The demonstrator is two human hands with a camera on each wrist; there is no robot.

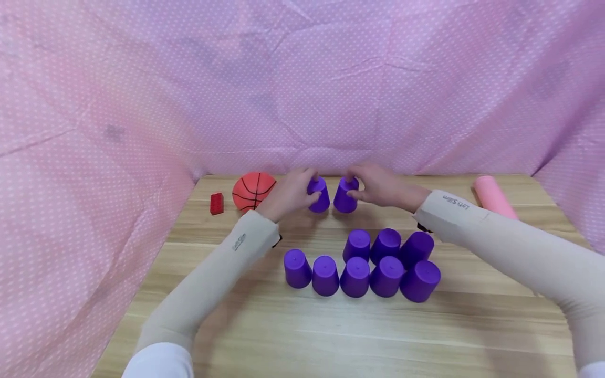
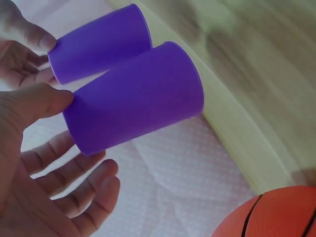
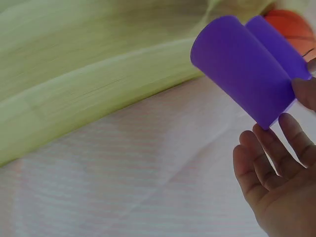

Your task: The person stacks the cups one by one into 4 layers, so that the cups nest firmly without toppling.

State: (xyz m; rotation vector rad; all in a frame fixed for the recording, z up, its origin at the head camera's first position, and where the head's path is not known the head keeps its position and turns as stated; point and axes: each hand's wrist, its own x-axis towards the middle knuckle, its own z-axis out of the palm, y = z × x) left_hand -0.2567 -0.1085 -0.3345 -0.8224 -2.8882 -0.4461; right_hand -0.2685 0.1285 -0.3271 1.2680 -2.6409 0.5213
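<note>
Two purple cups at back centre of table (image 1: 302,336), upside down, side by side, close together, just off the surface.
L hand (image 1: 288,193): pinching left cup (image 1: 319,195) near its base, thumb on one side, fingers (image 2: 74,190) loosely spread on the other.
R hand (image 1: 378,185): pinching right cup (image 1: 345,195) the same way, thumb tip against wall, fingers (image 3: 261,160) slightly apart.
Nearer the body: eight more purple cups (image 1: 364,265), upside down, two rows, packed close.
Basketball (image 1: 253,190) just left of L hand; red brick (image 1: 216,203) beside it.
Pink roll (image 1: 493,197) at far right.
Pink dotted cloth (image 1: 302,84) behind and at sides.
</note>
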